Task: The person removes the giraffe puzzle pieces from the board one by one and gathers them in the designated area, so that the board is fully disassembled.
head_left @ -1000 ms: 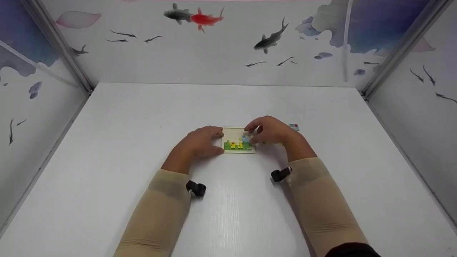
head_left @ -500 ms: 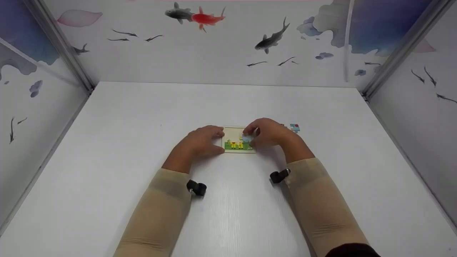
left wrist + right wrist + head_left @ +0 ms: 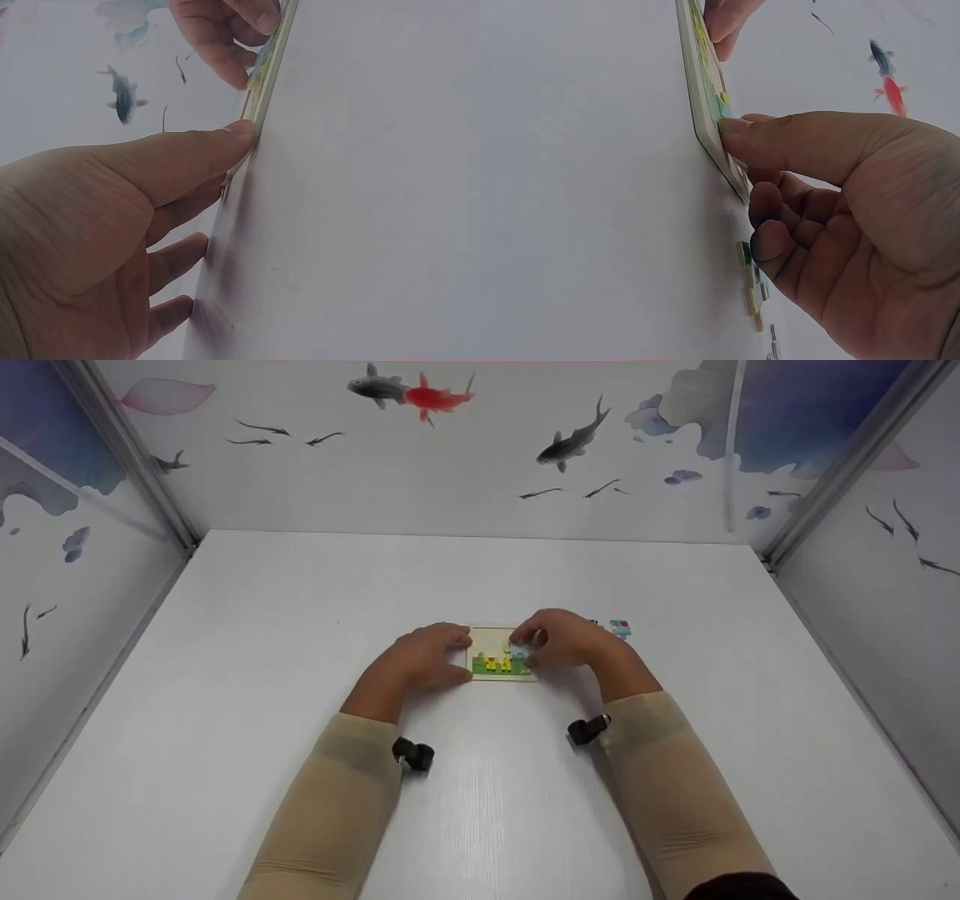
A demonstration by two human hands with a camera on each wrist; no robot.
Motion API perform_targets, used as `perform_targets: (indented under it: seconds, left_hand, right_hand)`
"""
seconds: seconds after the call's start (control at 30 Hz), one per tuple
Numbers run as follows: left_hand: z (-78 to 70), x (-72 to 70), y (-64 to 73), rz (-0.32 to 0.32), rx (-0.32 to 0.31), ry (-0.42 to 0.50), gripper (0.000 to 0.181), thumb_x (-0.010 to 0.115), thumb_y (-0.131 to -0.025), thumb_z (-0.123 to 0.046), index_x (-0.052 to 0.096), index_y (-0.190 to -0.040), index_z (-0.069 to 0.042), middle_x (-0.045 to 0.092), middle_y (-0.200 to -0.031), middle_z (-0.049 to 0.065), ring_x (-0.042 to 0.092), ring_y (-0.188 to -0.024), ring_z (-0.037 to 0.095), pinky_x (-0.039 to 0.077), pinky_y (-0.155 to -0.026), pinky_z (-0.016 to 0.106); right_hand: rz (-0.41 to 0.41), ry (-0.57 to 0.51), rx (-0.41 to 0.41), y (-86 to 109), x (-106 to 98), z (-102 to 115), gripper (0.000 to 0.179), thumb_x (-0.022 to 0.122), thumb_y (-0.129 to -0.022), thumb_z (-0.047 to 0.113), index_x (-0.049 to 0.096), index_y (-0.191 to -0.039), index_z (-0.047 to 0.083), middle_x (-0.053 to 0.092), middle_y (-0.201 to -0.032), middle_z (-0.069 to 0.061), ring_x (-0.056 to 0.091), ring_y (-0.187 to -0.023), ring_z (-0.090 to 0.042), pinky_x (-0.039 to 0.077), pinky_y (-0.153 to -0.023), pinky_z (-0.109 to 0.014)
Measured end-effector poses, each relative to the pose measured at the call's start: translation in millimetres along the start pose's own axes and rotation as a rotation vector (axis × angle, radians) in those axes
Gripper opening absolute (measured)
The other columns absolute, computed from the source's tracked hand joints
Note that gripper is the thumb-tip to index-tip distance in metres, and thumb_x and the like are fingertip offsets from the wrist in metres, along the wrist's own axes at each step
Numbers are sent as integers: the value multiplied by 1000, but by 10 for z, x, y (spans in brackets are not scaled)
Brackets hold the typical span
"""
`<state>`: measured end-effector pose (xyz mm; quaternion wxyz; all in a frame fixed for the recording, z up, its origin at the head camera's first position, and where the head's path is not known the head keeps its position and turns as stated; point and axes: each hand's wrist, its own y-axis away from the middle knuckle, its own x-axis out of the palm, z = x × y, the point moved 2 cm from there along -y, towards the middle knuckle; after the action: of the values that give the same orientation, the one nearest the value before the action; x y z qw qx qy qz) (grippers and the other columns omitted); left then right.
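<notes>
A small wooden jigsaw tray lies flat on the white table, its lower part filled with green and yellow pieces. The left hand grips the tray's left side, thumb at the near corner and fingers at the far one. Over the tray's right side, the right hand pinches a light-blue puzzle piece between thumb and finger; its fingers partly hide it. In the right wrist view the thumb presses down at the rim of the tray, and the other fingers are curled.
Loose puzzle pieces lie on the table just right of the right hand, partly hidden by it. In the right wrist view several loose pieces show edge-on below the fingers. Printed panels with fish enclose the table's back and sides.
The right hand has shifted slightly left and nearer over the tray, uncovering more of the loose pieces beside it. The left hand stays in place on the tray.
</notes>
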<state>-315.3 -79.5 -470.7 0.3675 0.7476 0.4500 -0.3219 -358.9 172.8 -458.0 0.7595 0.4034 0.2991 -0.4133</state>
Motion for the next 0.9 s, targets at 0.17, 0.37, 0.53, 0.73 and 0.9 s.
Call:
perform_targets:
  seconds: [0.17, 0.37, 0.53, 0.73, 0.9]
  left_hand:
    - [-17, -8, 9, -4, -4, 4, 63, 77, -96, -38, 58, -155, -25, 41, -172, -11, 28, -166, 21, 24, -136, 50]
    - [-25, -9, 8, 1, -8, 2, 62, 77, -96, -38, 59, -154, -25, 42, -172, -12, 29, -166, 21, 23, -136, 51]
    - [-20, -9, 0, 8, 10, -18, 63, 76, -97, -39, 58, -155, -25, 41, -172, -13, 29, -166, 21, 24, -136, 51]
    - [-18, -8, -8, 16, 8, -16, 63, 76, -97, -39, 57, -156, -24, 40, -172, -13, 28, -166, 21, 24, -136, 51]
    - [-13, -3, -16, 15, 3, -18, 63, 76, -97, -38, 57, -156, -24, 40, -173, -13, 28, -166, 21, 24, -136, 51]
  right_hand:
    - [-7, 15, -28, 4, -9, 9, 41, 83, -92, 16, 76, -127, 35, 65, -120, 0, 59, -113, -26, 55, -97, -41]
    - [-6, 17, -49, 8, -16, 16, 40, 81, -92, 14, 76, -126, 35, 66, -120, -1, 59, -112, -26, 55, -96, -41]
    - [-18, 30, -100, 15, -22, 21, 41, 80, -92, 11, 78, -127, 31, 67, -119, -4, 60, -109, -26, 55, -94, -41]
    - [-20, 23, -71, 17, -27, 4, 39, 79, -94, 16, 77, -129, 31, 68, -120, -3, 59, -110, -26, 55, -95, -40]
    - [-24, -4, -50, 46, -83, -25, 37, 80, -95, 22, 76, -130, 35, 67, -120, -2, 59, -110, -25, 56, -91, -38]
